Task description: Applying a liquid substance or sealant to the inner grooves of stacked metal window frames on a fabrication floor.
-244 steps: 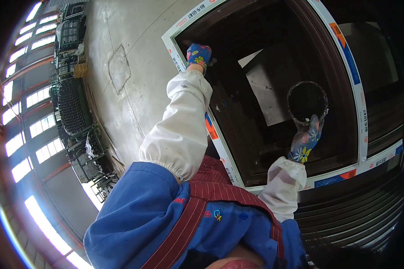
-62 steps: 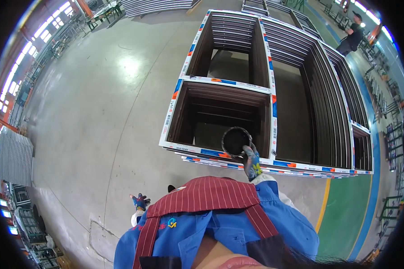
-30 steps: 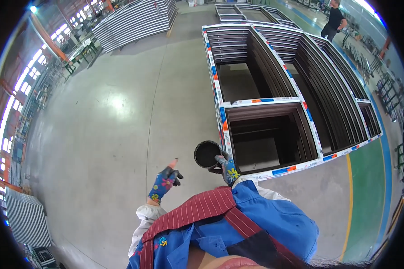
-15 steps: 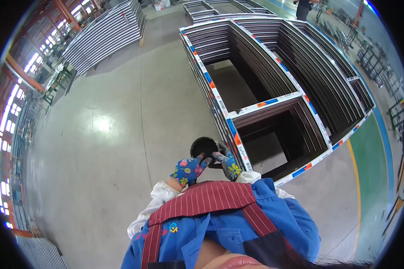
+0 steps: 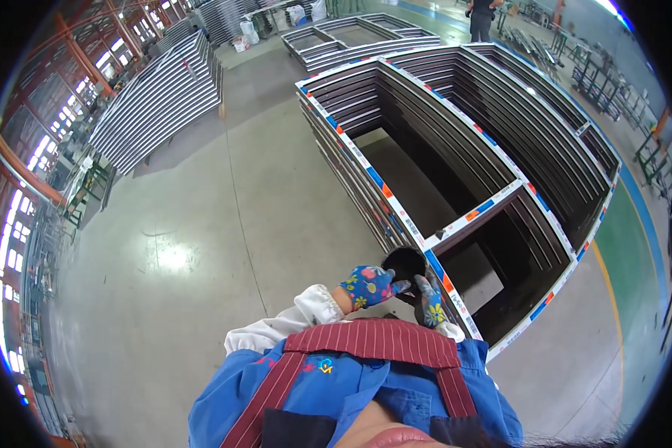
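Directly ahead of the chest, both gloved hands meet on a black round object (image 5: 405, 263), which sits just above the near corner of the dark frame stack (image 5: 455, 172). Left hand (image 5: 367, 285), in a flower-print glove, has its fingers curled onto the object's near-left side. Right hand (image 5: 430, 302), in a matching glove, touches the object's lower right edge with its fingers partly bent; how firmly either hand grips cannot be told, as the object is small and partly covered.

The frame stack's edge, marked by white strips with blue and orange patches (image 5: 381, 187), runs away from the hands toward the upper left. A cross member (image 5: 485, 213) divides the stack into a large far opening and a smaller near one.

Left of that edge lies a wide stretch of grey concrete floor (image 5: 187, 246). Long metal profiles (image 5: 157, 104) are stacked at its far side, well apart from the hands. A green floor strip (image 5: 627, 246) borders the stack on the right.
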A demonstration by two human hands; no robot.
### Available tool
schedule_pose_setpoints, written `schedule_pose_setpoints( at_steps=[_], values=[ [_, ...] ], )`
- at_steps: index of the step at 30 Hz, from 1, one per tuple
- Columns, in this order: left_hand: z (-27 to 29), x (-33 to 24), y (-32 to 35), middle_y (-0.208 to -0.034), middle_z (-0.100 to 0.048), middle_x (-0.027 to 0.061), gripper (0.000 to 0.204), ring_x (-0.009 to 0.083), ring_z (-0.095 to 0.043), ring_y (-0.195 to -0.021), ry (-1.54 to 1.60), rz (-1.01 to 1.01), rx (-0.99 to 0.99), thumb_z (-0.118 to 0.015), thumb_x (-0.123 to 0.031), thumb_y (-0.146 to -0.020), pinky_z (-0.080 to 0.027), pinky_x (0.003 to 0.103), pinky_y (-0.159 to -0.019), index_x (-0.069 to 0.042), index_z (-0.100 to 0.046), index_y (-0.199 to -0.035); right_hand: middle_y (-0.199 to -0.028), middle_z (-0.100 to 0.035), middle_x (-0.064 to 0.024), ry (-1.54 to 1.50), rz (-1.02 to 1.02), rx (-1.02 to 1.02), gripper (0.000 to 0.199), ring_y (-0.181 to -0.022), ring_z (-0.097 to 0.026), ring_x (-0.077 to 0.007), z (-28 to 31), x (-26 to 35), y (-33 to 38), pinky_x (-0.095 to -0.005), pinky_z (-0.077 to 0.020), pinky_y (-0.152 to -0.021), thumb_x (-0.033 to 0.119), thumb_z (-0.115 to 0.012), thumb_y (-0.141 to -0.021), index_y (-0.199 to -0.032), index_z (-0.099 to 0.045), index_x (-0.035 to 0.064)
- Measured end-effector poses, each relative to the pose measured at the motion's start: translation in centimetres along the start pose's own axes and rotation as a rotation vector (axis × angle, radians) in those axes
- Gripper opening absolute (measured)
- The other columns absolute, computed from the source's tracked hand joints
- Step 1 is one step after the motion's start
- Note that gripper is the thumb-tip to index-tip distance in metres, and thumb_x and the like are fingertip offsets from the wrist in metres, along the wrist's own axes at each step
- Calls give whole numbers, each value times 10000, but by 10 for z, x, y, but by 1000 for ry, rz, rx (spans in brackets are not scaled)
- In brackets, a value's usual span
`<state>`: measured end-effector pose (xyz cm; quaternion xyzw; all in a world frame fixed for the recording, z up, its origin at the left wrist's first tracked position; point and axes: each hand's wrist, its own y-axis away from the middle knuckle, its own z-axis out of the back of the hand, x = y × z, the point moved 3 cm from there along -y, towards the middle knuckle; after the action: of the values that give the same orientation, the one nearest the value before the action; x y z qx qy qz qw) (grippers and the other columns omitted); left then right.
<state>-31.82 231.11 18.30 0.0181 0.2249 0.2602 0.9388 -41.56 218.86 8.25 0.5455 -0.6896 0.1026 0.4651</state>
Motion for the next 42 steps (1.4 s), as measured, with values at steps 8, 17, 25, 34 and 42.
schedule_pose_setpoints(
  at_steps=[8,17,25,34,42],
  values=[
    [26,22,-93,-714,-618,170,552,340,-603,-716,-41,-183,217,-398,-513,-859,-476,424,-642,-36,-636,-715,-1208,-461,-132,8,140,-153,567,-1043,-509,-250,27,3,-92,-407,-522,-730,202,-542,-837,-1331,-296,72],
    [23,33,-208,-686,-616,156,476,312,-617,-686,-184,-494,325,-440,-488,-845,-491,399,-621,-53,-624,-782,-1187,-503,-114,26,303,-370,536,-1077,-476,-199,17,73,-134,-296,-360,-937,212,-561,-824,-1279,-385,-9],
    [12,21,-297,-649,-607,139,362,304,-612,-662,-151,-892,373,-498,-399,-827,-487,398,-580,-64,-612,-752,-1189,-486,-112,-69,558,-688,533,-1087,-461,-174,54,80,-165,-277,-352,-941,167,-604,-816,-1262,-387,-30],
    [49,36,-404,-724,-610,157,404,305,-616,-716,162,-1216,801,-560,-340,-827,-495,358,-631,-93,-527,-1145,-1126,-504,-96,-220,614,-1234,456,-1003,-492,-214,75,45,-195,-374,-422,-881,241,-520,-844,-1249,-425,54],
    [-23,83,-538,-814,-605,211,550,333,-608,-744,268,-975,671,-525,-185,-849,-478,349,-681,-225,-308,-1353,-1272,-412,-135,-475,732,-1376,506,-1142,-437,-318,88,42,-212,-505,-458,-855,325,-474,-854,-1286,-370,83]
  ],
)
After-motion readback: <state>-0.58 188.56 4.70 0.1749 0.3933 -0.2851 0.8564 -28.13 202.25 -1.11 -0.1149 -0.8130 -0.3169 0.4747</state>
